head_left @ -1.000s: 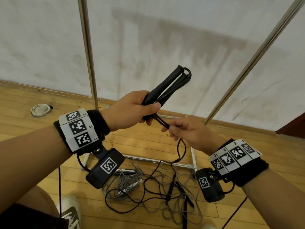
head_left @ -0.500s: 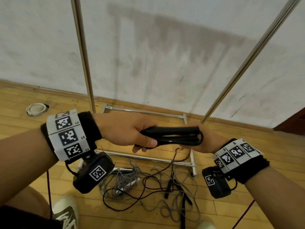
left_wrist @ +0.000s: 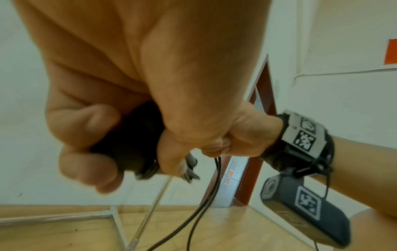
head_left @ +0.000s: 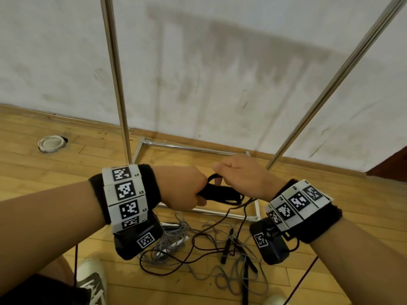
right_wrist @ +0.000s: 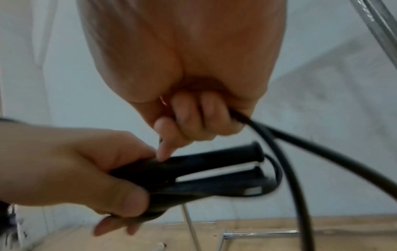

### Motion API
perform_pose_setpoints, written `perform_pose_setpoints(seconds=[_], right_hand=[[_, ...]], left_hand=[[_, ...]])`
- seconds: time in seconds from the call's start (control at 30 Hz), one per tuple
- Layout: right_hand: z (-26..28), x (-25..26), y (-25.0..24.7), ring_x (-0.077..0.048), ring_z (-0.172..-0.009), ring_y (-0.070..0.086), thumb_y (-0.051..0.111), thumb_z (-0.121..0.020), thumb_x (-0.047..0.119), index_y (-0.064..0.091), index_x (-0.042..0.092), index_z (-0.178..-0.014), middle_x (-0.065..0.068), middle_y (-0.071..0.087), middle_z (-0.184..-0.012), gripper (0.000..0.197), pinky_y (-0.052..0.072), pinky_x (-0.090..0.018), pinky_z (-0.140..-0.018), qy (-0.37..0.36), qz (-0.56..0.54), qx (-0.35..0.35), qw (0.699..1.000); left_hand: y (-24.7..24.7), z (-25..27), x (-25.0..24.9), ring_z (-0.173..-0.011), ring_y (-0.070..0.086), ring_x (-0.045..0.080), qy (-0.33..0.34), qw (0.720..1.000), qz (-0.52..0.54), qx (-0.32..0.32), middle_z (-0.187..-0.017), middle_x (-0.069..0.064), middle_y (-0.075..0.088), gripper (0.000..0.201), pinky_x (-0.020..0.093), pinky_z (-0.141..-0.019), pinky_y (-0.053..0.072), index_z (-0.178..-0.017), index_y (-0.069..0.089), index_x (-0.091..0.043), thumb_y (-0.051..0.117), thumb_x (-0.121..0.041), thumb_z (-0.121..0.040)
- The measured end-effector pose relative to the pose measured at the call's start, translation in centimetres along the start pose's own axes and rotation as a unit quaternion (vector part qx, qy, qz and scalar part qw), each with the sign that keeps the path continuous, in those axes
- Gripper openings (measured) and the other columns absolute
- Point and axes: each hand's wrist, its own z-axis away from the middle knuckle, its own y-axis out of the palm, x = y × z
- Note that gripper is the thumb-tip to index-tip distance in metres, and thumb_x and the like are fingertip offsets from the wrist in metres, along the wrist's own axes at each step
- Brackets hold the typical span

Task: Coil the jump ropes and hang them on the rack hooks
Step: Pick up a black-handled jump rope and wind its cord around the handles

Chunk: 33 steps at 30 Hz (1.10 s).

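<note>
My left hand grips the two black handles of a jump rope, held side by side and pointing right. My right hand sits just above their far end, fingers curled round the black cord, which loops over the handles and hangs down to the floor. More ropes lie tangled on the wooden floor below: a dark cord, a grey rope and loose black handles. The rack's two steel uprights rise in front; no hooks are in view.
The rack's base frame lies on the floor against the white wall. A round white floor fitting sits at the left. My shoes are at the bottom edge. A dark red door frame stands at the right.
The handles swung down from pointing up-right to lying level, and both hands dropped lower. My right hand moved from below the handles to above their end, wrapping cord over them.
</note>
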Motion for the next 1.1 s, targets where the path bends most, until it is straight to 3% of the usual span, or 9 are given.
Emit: perform_pose_setpoints(seconds=[0.2,0.27,0.33,0.4,0.5,0.7,0.93,1.0,1.1], right_hand=[[-0.5,1.2,0.8,-0.009,-0.045,0.057,0.055,-0.098,0.026,0.068,0.014,-0.077,-0.001,0.068,-0.057,0.028,0.047,-0.023,-0.053,0.057,-0.17,-0.011,0.984],[-0.4,1.5,1.2,-0.011,-0.045,0.057,0.063,-0.094,0.025,0.066,0.011,-0.077,-0.002,0.067,-0.056,0.022,0.054,-0.035,-0.057,0.051,-0.226,-0.046,0.972],[-0.4,1.9,1.4,-0.009,-0.044,0.054,0.069,-0.09,0.022,0.065,0.01,-0.079,0.0,0.063,-0.052,0.017,0.058,-0.047,-0.066,0.039,-0.286,-0.097,0.953],[-0.6,2.1,1.5,-0.006,-0.043,0.052,0.069,-0.09,0.02,0.064,0.011,-0.081,0.003,0.06,-0.051,0.014,0.059,-0.041,-0.06,0.03,-0.327,-0.128,0.936],[-0.6,2.6,1.6,-0.002,-0.045,0.047,0.062,-0.095,0.025,0.061,0.016,-0.082,0.007,0.057,-0.052,0.016,0.042,-0.018,-0.048,0.019,-0.314,-0.155,0.937],[-0.7,2.8,1.6,-0.002,-0.048,0.043,0.043,-0.103,0.027,0.07,0.016,-0.092,0.003,0.054,-0.052,0.031,0.036,-0.019,-0.055,0.075,-0.325,-0.141,0.932],[0.5,1.9,0.2,-0.022,-0.082,0.073,0.051,-0.101,0.015,0.068,0.011,-0.1,-0.005,0.073,-0.082,0.017,0.061,-0.036,-0.071,0.095,-0.423,0.002,0.901],[0.9,1.5,0.1,-0.023,-0.075,0.072,0.056,-0.098,0.017,0.069,0.008,-0.099,-0.007,0.071,-0.078,0.015,0.059,-0.034,-0.066,0.081,-0.446,-0.009,0.891],[1.3,1.0,0.0,-0.012,-0.051,0.056,0.057,-0.095,0.038,0.072,0.01,-0.083,-0.003,0.061,-0.06,0.033,0.054,-0.029,-0.055,0.073,-0.362,-0.043,0.928]], left_hand=[[-0.1,-0.2,1.2,-0.06,0.051,0.013,-0.06,0.989,0.016,-0.133,-0.07,-0.003,0.054,0.03,0.028,-0.051,0.038,-0.072,0.042,-0.028,0.053,-0.03,-0.1],[-0.4,-0.1,1.5,-0.063,0.056,0.016,-0.048,0.985,0.047,-0.158,-0.072,-0.001,0.058,0.029,0.035,-0.057,0.046,-0.072,0.043,-0.03,0.053,-0.028,-0.1],[-0.9,0.3,1.7,-0.06,0.057,0.009,-0.028,0.973,0.097,-0.207,-0.07,-0.004,0.059,0.026,0.028,-0.056,0.048,-0.074,0.048,-0.03,0.054,-0.025,-0.099],[-1.6,0.6,1.9,-0.058,0.056,0.007,-0.007,0.962,0.122,-0.244,-0.067,-0.005,0.058,0.022,0.022,-0.052,0.045,-0.077,0.052,-0.03,0.053,-0.023,-0.098],[-2.0,0.7,2.3,-0.065,0.061,0.02,-0.028,0.964,0.111,-0.241,-0.076,0.001,0.064,0.016,0.045,-0.063,0.053,-0.093,0.058,-0.018,0.051,-0.031,-0.1],[-1.9,0.2,2.6,-0.061,0.058,0.021,-0.081,0.957,0.087,-0.263,-0.075,0.003,0.06,0.023,0.042,-0.059,0.052,-0.091,0.052,-0.015,0.052,-0.036,-0.1],[-2.0,0.1,2.4,-0.062,0.059,0.017,-0.072,0.956,0.093,-0.27,-0.077,0.0,0.06,0.021,0.034,-0.054,0.049,-0.096,0.054,-0.015,0.053,-0.036,-0.099],[-2.4,0.2,2.4,-0.06,0.055,0.014,-0.068,0.955,0.102,-0.272,-0.075,-0.002,0.058,0.022,0.027,-0.051,0.039,-0.089,0.051,-0.019,0.055,-0.039,-0.099],[-3.1,0.7,2.4,-0.059,0.058,0.015,-0.054,0.951,0.152,-0.264,-0.075,-0.003,0.063,0.023,0.025,-0.05,0.043,-0.086,0.052,-0.022,0.055,-0.041,-0.098]])
